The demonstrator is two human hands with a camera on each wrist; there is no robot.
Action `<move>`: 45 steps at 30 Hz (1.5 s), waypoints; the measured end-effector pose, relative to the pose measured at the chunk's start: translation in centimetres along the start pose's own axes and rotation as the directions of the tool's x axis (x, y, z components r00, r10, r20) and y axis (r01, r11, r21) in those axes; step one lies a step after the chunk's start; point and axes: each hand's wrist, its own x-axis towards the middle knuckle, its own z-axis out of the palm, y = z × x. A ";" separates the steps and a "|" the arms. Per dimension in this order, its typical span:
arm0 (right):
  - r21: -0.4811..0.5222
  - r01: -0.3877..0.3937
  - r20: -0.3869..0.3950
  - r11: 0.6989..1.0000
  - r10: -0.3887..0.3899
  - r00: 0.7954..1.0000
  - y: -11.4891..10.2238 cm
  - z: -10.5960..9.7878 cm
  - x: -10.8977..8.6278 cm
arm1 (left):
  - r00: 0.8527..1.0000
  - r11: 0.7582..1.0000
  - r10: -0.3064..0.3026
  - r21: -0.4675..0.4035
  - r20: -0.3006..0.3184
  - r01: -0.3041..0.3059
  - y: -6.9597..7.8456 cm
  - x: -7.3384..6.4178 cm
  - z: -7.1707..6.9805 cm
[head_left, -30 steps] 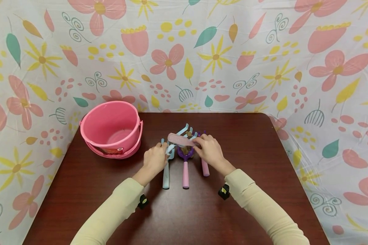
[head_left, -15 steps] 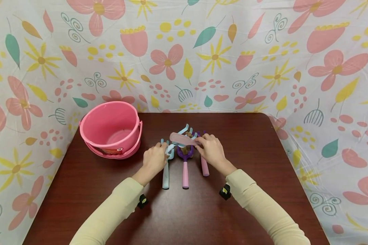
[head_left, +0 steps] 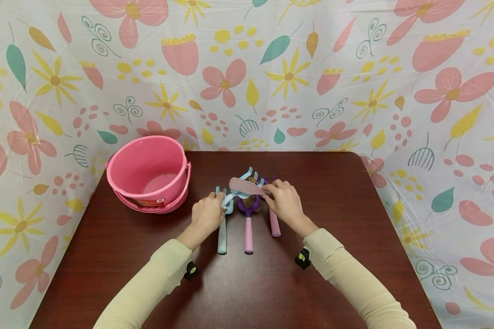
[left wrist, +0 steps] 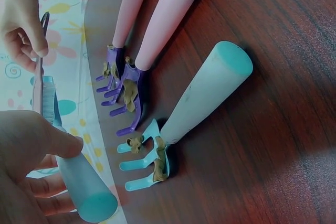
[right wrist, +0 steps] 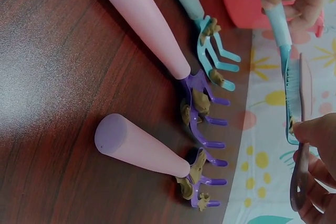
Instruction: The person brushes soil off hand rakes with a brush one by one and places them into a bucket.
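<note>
My left hand grips the light blue handle of a small garden hand rake, holding it above the table. A pink scrub brush is pinched by its handle in my right hand. Its white bristles lie against the rake's turquoise head in the right wrist view, with a bit of brown dirt near the tines. Below lie another blue hand rake and two purple-headed rakes with pink handles, one in the middle and one to the right. Brown clumps cling to all three heads.
A pink bucket stands at the back left of the dark brown wooden table, its handle folded down in front. A flower-printed curtain hangs right behind the table and along both sides.
The brush in my right hand has shifted slightly to the right along the rake head. My left hand stays nearly still with the rake. The rakes on the table have not moved.
</note>
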 end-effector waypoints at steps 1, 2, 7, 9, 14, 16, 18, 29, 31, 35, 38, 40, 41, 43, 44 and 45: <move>0.000 -0.001 -0.002 1.000 0.001 1.000 0.0 0.0 0.0 | 1.000 1.000 0.001 -0.001 -0.004 -0.001 0.0 0.0 0.0; 0.001 -0.002 -0.004 1.000 0.002 1.000 0.0 0.0 0.0 | 1.000 1.000 0.001 -0.001 -0.006 -0.001 0.0 -0.1 0.0; 0.001 -0.013 -0.013 1.000 0.013 1.000 0.0 -0.1 -0.1 | 1.000 1.000 0.002 -0.002 -0.005 -0.002 0.0 -0.1 0.0; 0.001 -0.013 -0.020 1.000 0.013 1.000 0.0 -0.1 -0.1 | 1.000 1.000 0.000 -0.003 -0.003 0.000 0.0 -0.1 0.0; 0.001 -0.014 -0.032 1.000 0.014 0.999 0.1 -0.1 -0.2 | 1.000 1.000 0.000 -0.001 -0.010 0.000 -0.1 -0.2 0.0; 0.003 -0.019 -0.035 1.000 0.019 0.999 0.2 0.0 -0.2 | 1.000 1.000 0.002 0.000 -0.012 -0.002 -0.1 -0.2 0.1; 0.003 -0.022 -0.042 1.000 0.022 0.999 0.2 0.0 -0.2 | 1.000 1.000 0.000 -0.002 -0.012 0.000 -0.1 -0.2 0.1; -0.005 -0.036 -0.065 0.999 0.036 0.997 0.2 -0.2 -0.3 | 1.000 1.000 -0.014 -0.015 -0.002 0.014 -0.2 -0.1 0.0; 0.017 -0.038 -0.064 0.999 0.039 0.997 0.1 -0.3 -0.3 | 1.000 1.000 -0.014 -0.018 -0.003 0.014 -0.2 -0.1 0.1; 0.067 -0.037 -0.055 0.997 0.041 0.998 -0.2 -0.2 -0.2 | 1.000 1.000 -0.006 -0.018 -0.006 0.006 -0.1 0.0 0.1; 0.089 -0.041 -0.040 0.995 0.045 0.998 -0.5 -0.2 -0.1 | 1.000 1.000 0.001 -0.013 -0.013 -0.001 0.0 0.1 0.0; 0.097 -0.045 -0.029 0.994 0.048 0.998 -0.8 -0.3 0.0 | 1.000 1.000 0.007 -0.011 -0.017 -0.007 0.1 0.2 -0.1; 0.095 -0.044 -0.023 0.994 0.047 0.999 -1.0 -0.3 0.0 | 1.000 1.000 0.009 -0.010 -0.018 -0.009 0.1 0.2 -0.1; 0.097 -0.039 -0.010 0.995 0.040 0.999 -1.3 -0.4 0.1 | 1.000 1.000 0.014 -0.008 -0.022 -0.014 0.2 0.3 -0.2; 0.097 -0.036 -0.002 0.995 0.036 0.999 -1.4 -0.4 0.1 | 1.000 1.000 0.017 -0.006 -0.024 -0.017 0.3 0.4 -0.2; 0.096 -0.035 0.007 0.995 0.034 0.999 -1.6 -0.4 0.1 | 1.000 1.000 0.019 -0.006 -0.025 -0.020 0.3 0.4 -0.2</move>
